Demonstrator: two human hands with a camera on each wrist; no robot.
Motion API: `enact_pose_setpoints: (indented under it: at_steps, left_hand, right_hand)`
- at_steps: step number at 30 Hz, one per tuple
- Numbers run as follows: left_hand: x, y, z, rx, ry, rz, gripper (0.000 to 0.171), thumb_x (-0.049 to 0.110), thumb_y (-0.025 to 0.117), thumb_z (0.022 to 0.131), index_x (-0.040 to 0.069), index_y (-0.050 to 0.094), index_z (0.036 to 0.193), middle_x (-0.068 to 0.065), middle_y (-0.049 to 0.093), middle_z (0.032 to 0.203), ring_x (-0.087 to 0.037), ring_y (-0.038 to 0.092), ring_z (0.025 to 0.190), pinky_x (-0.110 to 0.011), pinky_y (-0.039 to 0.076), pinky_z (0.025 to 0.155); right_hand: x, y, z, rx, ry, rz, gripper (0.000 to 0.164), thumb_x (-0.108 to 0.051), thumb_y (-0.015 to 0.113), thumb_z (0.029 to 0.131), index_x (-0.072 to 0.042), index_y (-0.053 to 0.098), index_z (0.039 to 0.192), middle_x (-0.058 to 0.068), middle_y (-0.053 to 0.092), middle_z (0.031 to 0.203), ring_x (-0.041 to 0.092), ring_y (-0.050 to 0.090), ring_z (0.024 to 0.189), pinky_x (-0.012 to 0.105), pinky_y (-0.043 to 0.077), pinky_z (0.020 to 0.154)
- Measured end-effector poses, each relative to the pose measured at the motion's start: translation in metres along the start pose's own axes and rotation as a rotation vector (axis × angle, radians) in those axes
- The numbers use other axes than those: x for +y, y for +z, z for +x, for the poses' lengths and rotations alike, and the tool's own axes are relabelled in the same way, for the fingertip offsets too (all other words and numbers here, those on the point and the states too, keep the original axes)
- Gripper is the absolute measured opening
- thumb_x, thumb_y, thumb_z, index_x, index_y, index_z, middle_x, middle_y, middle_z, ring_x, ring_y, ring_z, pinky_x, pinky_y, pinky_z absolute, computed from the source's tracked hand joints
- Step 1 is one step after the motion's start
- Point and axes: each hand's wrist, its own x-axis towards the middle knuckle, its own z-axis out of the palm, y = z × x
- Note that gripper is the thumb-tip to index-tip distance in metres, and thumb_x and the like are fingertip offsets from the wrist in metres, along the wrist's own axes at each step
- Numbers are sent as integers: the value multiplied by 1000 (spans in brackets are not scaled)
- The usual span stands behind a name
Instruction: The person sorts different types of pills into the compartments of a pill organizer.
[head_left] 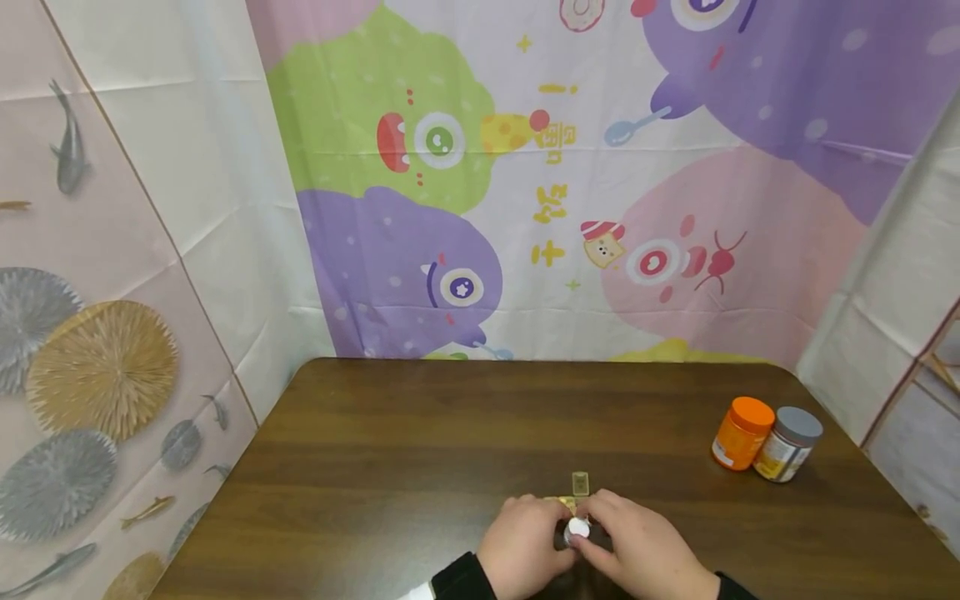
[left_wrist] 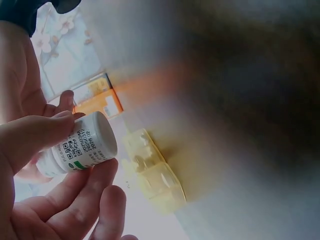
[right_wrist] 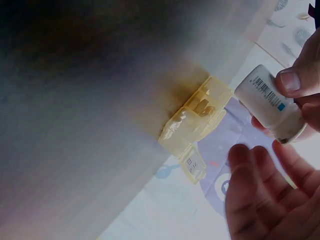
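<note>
A small white bottle point(head_left: 577, 527) with printed labels is between my two hands, low in the head view. My left hand point(head_left: 521, 542) grips its body, thumb on one side and fingers on the other; its label with a QR code shows in the left wrist view. At the bottle's narrower end, my right hand point(head_left: 641, 542) holds on with thumb and index finger, the other fingers curved loosely. Whether that end is capped cannot be made out. Just beyond the hands lies a translucent yellow pill box point(right_wrist: 192, 117), one lid point(right_wrist: 192, 164) raised; the hands partly hide it in the head view.
An orange jar point(head_left: 741, 435) with an orange lid and a jar with a grey lid point(head_left: 789, 446) stand side by side at the right of the brown wooden table point(head_left: 450, 425). Printed curtains point(head_left: 540, 275) hang behind the table and along its sides.
</note>
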Motion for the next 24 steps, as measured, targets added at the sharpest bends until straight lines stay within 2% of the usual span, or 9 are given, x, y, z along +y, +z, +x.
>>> enact_pose_setpoints:
  at_steps: [3,6,10,13,16,20,24]
  left_hand:
    - [1,1,0,-4,8,-2,18,37,80,82,23,71,89,19,61,79,-2,48,70,-27,37,67]
    - [1,0,-1,5,11,-4,20,37,80,82,22,71,91,18,59,77,-1,47,71,-26,37,67]
    - [1,-3,-2,8,17,-7,23,36,80,82,20,71,97,17,61,80,-1,49,75,-26,38,70]
    - [0,-4,-3,1,13,-9,26,36,81,82,19,70,99,17,62,83,-2,50,76,-27,40,71]
    - [0,-5,-4,2,8,-4,26,35,81,82,18,69,98,16,61,81,-2,50,75,-26,40,70]
    - [1,-5,-3,13,13,7,25,34,82,81,18,69,95,16,60,79,-2,49,74,-25,40,70]
    - [2,-5,-2,8,8,-5,24,36,81,82,19,70,94,16,62,80,-2,49,75,-26,40,71]
  right_hand:
    - [-2,0,0,14,66,-36,29,-57,58,94,-28,61,97,-16,53,89,-1,48,72,24,43,61]
    - [-1,-1,-1,24,73,-36,31,-57,55,95,-29,63,104,-18,55,94,0,51,75,24,45,64]
    - [2,-3,-3,31,-35,-25,26,-40,63,97,-28,64,120,-18,59,109,1,59,86,26,51,71]
    - [5,-4,-4,43,-149,-66,35,-27,70,93,-27,64,127,-14,60,118,3,61,95,28,54,76]
    - [8,-3,-3,44,-213,-111,40,-23,73,91,-25,64,130,-11,61,121,4,62,99,30,55,78]
    - [10,-1,-3,47,-231,-114,38,-23,73,91,-21,65,127,-12,61,119,4,61,100,30,55,79]
    - [7,0,-2,52,-167,-71,26,-33,71,93,-22,65,115,-16,59,108,2,58,89,26,52,73]
